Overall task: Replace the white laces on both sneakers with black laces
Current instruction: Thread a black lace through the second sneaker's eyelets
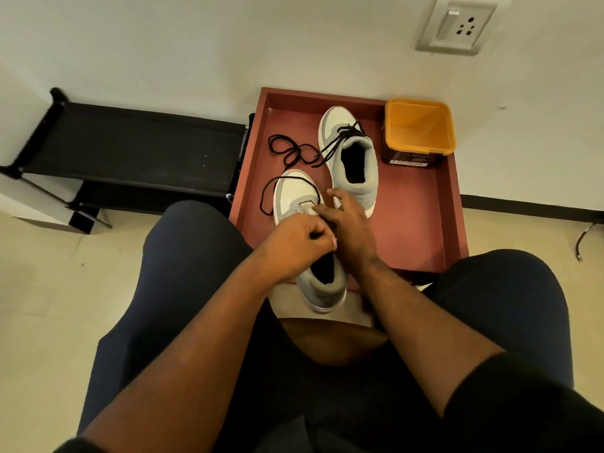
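A domestic room, probably an entryway: plain white wall with a switch-and-socket plate at upper right, dark skirting, beige tiled floor, and a low black shoe rack at left.

A red-brown tray is sitting on the pale tiled floor, pushed up against the white wall. In the tray's far right corner, an orange-rimmed container is standing upright and open-topped, with a dark label showing on its near side. Left of the tray, a low black rack is stretching along the wall, its near end just beside the tray's edge. High on the wall at the right, a switch-and-socket plate is catching the light. Dark skirting is running along the wall's base.
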The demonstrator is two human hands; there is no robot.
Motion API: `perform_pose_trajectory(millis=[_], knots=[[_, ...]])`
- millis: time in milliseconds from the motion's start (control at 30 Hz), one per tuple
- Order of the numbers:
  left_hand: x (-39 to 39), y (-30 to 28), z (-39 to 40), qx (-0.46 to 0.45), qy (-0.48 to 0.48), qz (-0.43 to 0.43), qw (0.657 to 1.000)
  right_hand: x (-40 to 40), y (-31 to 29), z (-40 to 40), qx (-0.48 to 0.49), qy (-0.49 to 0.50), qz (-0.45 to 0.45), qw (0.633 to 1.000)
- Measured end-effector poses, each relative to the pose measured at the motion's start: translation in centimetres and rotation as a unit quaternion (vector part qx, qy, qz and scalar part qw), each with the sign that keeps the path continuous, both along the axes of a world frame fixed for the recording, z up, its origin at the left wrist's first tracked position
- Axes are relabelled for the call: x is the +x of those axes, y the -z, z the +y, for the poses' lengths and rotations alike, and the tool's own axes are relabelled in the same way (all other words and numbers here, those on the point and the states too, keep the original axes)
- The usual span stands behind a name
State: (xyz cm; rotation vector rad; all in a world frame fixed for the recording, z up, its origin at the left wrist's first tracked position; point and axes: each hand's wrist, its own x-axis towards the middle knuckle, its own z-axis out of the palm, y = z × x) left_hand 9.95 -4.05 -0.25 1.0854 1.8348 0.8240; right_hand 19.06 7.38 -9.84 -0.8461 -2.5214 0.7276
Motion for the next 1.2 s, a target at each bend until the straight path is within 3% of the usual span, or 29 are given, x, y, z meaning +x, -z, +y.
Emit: perform_pose_trajectory(millis=[33,100,200,267,500,600,733,833,900,967,1067,1133,1200], knots=[[0.0,0.4,-0.4,-0.013,0.009,0.009,1.000,-0.1,0.3,0.2,-0.017,-0.012,0.005,1.000],[0.1,1.1,-1.0,-0.081,0.085,0.111,0.987,-0.1,0.1,0.4,-0.087,-0.008,0.034,0.996],[1.1,2.0,-1.2,-0.185,0.197,0.299,0.915,0.1,-0.3,0.5,-0.161,0.002,0.051,0.986],[1.8,2.3,-1.1,-0.190,0.192,0.337,0.902,0.1,-0.2,0.5,-0.174,-0.006,0.054,0.983],[1.2,2.5,-1.2,-0.182,0.166,0.320,0.915,0.3,-4.5,-1.5,-0.384,0.082,0.192,0.900],[0.7,2.5,-0.7,-0.168,0.143,0.328,0.918,1.7,-6.8,-2.7,-0.481,0.077,0.240,0.840],[0.2,2.6,-0.2,-0.167,0.116,0.335,0.920,3.5,-9.3,-3.7,-0.601,0.087,0.303,0.734],[0.0,2.7,0.1,-0.160,0.086,0.326,0.928,5.3,-10.1,-3.5,-0.684,0.107,0.267,0.670],[-0.4,2.8,0.1,-0.165,0.068,0.320,0.930,6.6,-9.9,-3.4,-0.745,0.069,0.139,0.649],[-1.0,2.8,0.0,-0.176,0.045,0.304,0.935,7.8,-9.5,-3.8,-0.735,0.010,-0.047,0.676],[-1.5,2.6,0.0,-0.173,0.032,0.259,0.950,8.4,-8.4,-4.3,-0.574,-0.016,-0.244,0.781],[-1.5,2.3,0.0,-0.163,0.044,0.231,0.958,8.0,-7.4,-3.6,-0.415,-0.015,-0.277,0.867],[-1.5,2.4,-0.1,-0.159,0.061,0.228,0.959,7.4,-6.5,-2.8,-0.305,0.008,-0.229,0.924]])
